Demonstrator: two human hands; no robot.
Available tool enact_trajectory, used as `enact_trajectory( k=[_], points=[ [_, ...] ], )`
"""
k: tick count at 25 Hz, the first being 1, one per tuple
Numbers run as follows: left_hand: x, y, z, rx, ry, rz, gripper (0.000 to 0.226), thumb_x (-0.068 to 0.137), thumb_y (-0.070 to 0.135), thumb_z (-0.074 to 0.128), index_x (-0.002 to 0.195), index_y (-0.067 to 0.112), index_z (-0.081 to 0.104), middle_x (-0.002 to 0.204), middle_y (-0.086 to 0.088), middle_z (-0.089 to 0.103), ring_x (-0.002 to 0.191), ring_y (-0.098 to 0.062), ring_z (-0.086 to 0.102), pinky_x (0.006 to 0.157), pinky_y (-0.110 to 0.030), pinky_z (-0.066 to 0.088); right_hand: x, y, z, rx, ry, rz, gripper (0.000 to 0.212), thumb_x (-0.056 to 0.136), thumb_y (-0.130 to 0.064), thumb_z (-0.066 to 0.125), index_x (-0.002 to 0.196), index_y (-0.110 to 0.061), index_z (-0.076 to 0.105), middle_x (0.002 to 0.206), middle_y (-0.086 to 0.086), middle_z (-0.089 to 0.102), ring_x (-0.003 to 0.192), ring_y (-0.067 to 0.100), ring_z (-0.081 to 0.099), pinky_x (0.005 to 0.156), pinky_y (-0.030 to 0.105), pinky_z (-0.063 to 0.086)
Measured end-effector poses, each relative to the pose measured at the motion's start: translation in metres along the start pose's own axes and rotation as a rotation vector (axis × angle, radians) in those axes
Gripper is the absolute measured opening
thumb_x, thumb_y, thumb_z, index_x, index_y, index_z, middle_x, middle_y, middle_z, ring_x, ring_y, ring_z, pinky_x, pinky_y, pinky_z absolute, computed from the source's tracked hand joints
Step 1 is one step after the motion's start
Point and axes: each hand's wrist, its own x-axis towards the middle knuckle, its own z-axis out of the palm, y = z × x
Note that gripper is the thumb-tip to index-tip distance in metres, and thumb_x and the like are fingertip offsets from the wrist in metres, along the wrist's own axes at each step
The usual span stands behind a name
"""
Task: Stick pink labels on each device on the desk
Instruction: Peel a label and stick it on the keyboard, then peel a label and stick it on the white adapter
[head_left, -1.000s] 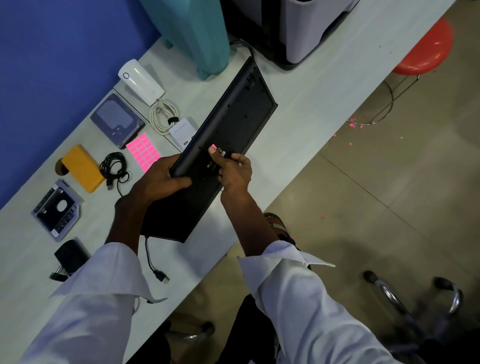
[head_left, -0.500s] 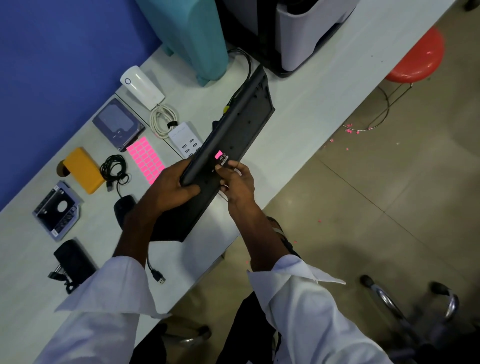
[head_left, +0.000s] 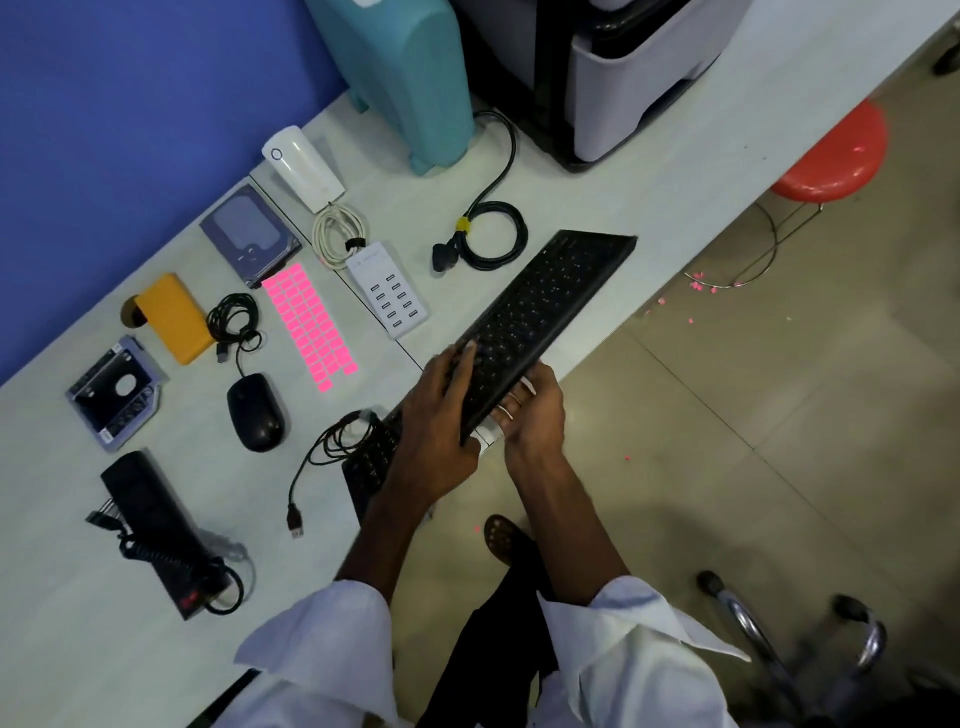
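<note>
A black keyboard lies keys-up along the desk's near edge, held by both hands. My left hand grips its near end from the left side, fingers over the keys. My right hand holds the same end from the desk-edge side, fingers curled under it. The pink label sheet lies flat left of a white USB hub. Other devices: a black mouse, a yellow power bank, a hard drive, a drive caddy, a white router and a black power strip.
A teal case and a grey printer stand at the back. A coiled black power cable lies behind the keyboard; the keyboard's USB cable trails left. A red stool and pink scraps are on the floor.
The keyboard was turned from underside-up with a pink label showing to keys-up, and lowered toward the desk's near edge. Both hands kept hold of it.
</note>
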Motion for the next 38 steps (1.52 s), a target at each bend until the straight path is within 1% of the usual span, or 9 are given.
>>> enact_trajectory(
  k=[4, 8, 16, 20, 24, 29, 33, 35, 38],
  points=[
    [-0.009, -0.011, 0.025, 0.152, -0.018, -0.077, 0.11, 0.065, 0.007, 0.069, 0.16, 0.02, 0.016, 0.165, -0.013, 0.016, 0.153, -0.033, 0.015, 0.117, -0.056, 0.028, 0.006, 0.004, -0.01, -0.14, 0.197, -0.056, 0.019, 0.097, -0.014, 0.049, 0.093, -0.006, 0.066, 0.067, 0.006, 0.062, 0.047, 0.013, 0.055, 0.044, 0.025, 0.047],
    [-0.013, -0.023, 0.036, 0.233, -0.054, -0.066, 0.112, 0.07, 0.017, 0.078, 0.16, 0.022, 0.012, 0.168, -0.014, 0.007, 0.155, -0.034, 0.007, 0.119, -0.055, 0.023, 0.01, 0.009, -0.022, -0.211, 0.279, -0.15, 0.014, 0.093, 0.0, 0.049, 0.088, 0.0, 0.062, 0.069, 0.013, 0.061, 0.052, 0.022, 0.053, 0.043, 0.024, 0.051],
    [-0.027, -0.037, 0.043, 0.208, -0.039, -0.087, 0.103, 0.074, 0.029, 0.071, 0.16, 0.024, 0.015, 0.169, -0.011, 0.0, 0.156, -0.033, 0.0, 0.119, -0.056, 0.016, 0.017, 0.024, -0.039, -0.326, 0.33, -0.143, 0.02, 0.091, -0.019, 0.059, 0.078, -0.004, 0.062, 0.064, 0.009, 0.063, 0.054, 0.024, 0.057, 0.052, 0.03, 0.045],
    [-0.03, -0.041, 0.04, 0.174, -0.008, -0.075, 0.094, 0.075, 0.035, 0.068, 0.158, 0.021, 0.026, 0.168, -0.012, 0.007, 0.155, -0.034, 0.006, 0.118, -0.059, 0.022, 0.013, 0.027, -0.031, -0.455, 0.358, -0.249, 0.023, 0.088, -0.023, 0.058, 0.077, -0.004, 0.064, 0.065, 0.01, 0.06, 0.054, 0.022, 0.057, 0.054, 0.031, 0.048],
    [-0.035, -0.047, 0.029, 0.104, 0.119, -0.146, 0.083, 0.077, 0.044, 0.069, 0.151, 0.02, 0.041, 0.165, -0.01, 0.022, 0.152, -0.032, 0.022, 0.118, -0.05, 0.028, 0.004, 0.031, -0.002, -0.478, 0.191, -0.36, 0.018, 0.09, -0.013, 0.06, 0.073, -0.01, 0.063, 0.067, 0.008, 0.058, 0.062, 0.022, 0.052, 0.048, 0.026, 0.046],
    [-0.036, -0.079, 0.003, 0.001, 0.501, -0.341, 0.043, 0.085, 0.028, 0.064, 0.126, 0.015, 0.065, 0.141, -0.008, 0.056, 0.128, -0.026, 0.055, 0.107, -0.04, 0.046, 0.003, 0.045, 0.038, -0.664, -0.062, -0.403, 0.014, 0.092, -0.01, 0.062, 0.084, 0.001, 0.065, 0.064, 0.009, 0.06, 0.053, 0.014, 0.052, 0.046, 0.024, 0.045],
    [-0.03, -0.101, -0.014, -0.115, 0.684, -0.52, 0.027, 0.085, 0.015, 0.07, 0.112, 0.012, 0.069, 0.112, -0.007, 0.067, 0.096, -0.023, 0.067, 0.087, -0.04, 0.057, 0.011, 0.069, 0.067, -0.945, -0.218, -0.402, 0.01, 0.084, -0.02, 0.063, 0.086, -0.014, 0.071, 0.078, 0.007, 0.072, 0.072, 0.024, 0.069, 0.068, 0.044, 0.06],
    [-0.023, -0.108, -0.016, -0.144, 0.708, -0.555, 0.029, 0.086, 0.019, 0.07, 0.114, 0.01, 0.069, 0.111, -0.008, 0.067, 0.097, -0.024, 0.067, 0.085, -0.037, 0.057, 0.015, 0.076, 0.078, -1.034, -0.267, -0.425, 0.009, 0.086, -0.014, 0.064, 0.089, -0.02, 0.07, 0.084, 0.004, 0.072, 0.081, 0.025, 0.071, 0.078, 0.046, 0.06],
    [-0.007, -0.117, -0.016, -0.185, 0.731, -0.628, 0.036, 0.085, 0.023, 0.07, 0.12, 0.012, 0.065, 0.113, -0.007, 0.065, 0.098, -0.024, 0.064, 0.081, -0.04, 0.056, 0.019, 0.08, 0.095, -1.115, -0.303, -0.477, 0.016, 0.085, -0.006, 0.065, 0.099, -0.013, 0.069, 0.092, 0.001, 0.071, 0.089, 0.018, 0.068, 0.084, 0.04, 0.058]
  ],
)
